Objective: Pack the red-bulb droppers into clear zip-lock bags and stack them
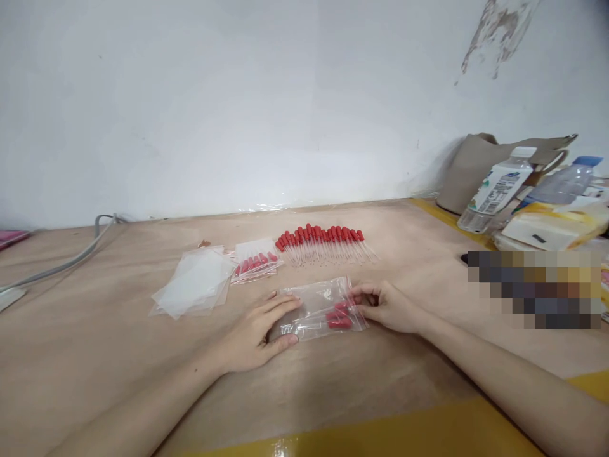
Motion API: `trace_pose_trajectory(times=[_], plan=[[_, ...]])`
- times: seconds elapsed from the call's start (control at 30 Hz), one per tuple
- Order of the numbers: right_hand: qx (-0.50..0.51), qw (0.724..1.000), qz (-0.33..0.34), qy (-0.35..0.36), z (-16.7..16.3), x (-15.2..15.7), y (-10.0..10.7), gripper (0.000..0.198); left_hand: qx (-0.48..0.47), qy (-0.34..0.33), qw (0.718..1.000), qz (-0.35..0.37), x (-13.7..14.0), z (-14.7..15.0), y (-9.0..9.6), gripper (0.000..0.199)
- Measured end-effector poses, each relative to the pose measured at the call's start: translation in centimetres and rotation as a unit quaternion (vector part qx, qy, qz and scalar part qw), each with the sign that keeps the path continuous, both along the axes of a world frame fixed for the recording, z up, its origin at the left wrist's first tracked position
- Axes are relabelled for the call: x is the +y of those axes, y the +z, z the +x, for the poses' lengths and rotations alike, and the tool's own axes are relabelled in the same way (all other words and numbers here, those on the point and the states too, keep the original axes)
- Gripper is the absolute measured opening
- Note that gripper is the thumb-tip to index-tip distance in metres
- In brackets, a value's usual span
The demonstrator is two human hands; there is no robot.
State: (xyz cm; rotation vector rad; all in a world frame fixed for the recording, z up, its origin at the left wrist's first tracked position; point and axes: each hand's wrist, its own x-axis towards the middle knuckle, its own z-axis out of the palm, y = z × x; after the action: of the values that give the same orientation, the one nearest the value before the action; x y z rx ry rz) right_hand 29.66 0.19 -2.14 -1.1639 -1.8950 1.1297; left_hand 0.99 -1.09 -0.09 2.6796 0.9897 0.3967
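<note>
A clear zip bag [311, 293] lies flat in front of me, with a few red-bulbed droppers [339, 322] inside, their bulbs towards its right end. My left hand [266, 327] rests on the bag's left end, fingers stretched and thumb apart. At the right, by the zip edge, my right hand [387, 306] pinches the bag between thumb and fingers. Behind it, a row of loose droppers [318, 238] with red bulbs and thin clear stems fans across the table. Left of that row sits a small stack of filled bags [254, 263].
Several flat, frosted bags [193, 282] overlap at the left. A grey cable [66, 263] runs along the far left. On the right stand a water bottle [497, 190], a beige bag [469, 171] and a tissue pack [542, 228]. A white wall [214, 108] closes off the back.
</note>
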Motion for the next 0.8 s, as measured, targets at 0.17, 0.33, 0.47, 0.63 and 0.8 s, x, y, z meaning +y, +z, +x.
trace_pose_trajectory(times=[0.17,0.33,0.47,0.63,0.8], plan=[[0.015,0.999,-0.031,-0.007,0.2,0.2,0.3,0.032,-0.006,-0.008,1.000,-0.002,0.0,-0.1,-0.1,0.044],[-0.050,0.978,0.044,-0.200,2.4,4.1,0.9,0.020,-0.010,-0.010,1.000,-0.005,0.1,-0.2,-0.2,0.041],[-0.184,0.928,0.097,-0.310,2.2,8.7,1.8,0.015,-0.012,-0.007,1.000,-0.004,0.2,-0.3,-0.4,0.041],[-0.235,0.896,0.076,-0.368,-0.1,12.2,2.4,0.018,-0.017,-0.011,1.000,0.002,0.2,-0.4,-0.6,0.041],[-0.240,0.891,0.027,-0.384,-0.9,13.8,2.5,0.021,-0.018,-0.013,1.000,-0.001,0.1,-0.3,-0.5,0.041]])
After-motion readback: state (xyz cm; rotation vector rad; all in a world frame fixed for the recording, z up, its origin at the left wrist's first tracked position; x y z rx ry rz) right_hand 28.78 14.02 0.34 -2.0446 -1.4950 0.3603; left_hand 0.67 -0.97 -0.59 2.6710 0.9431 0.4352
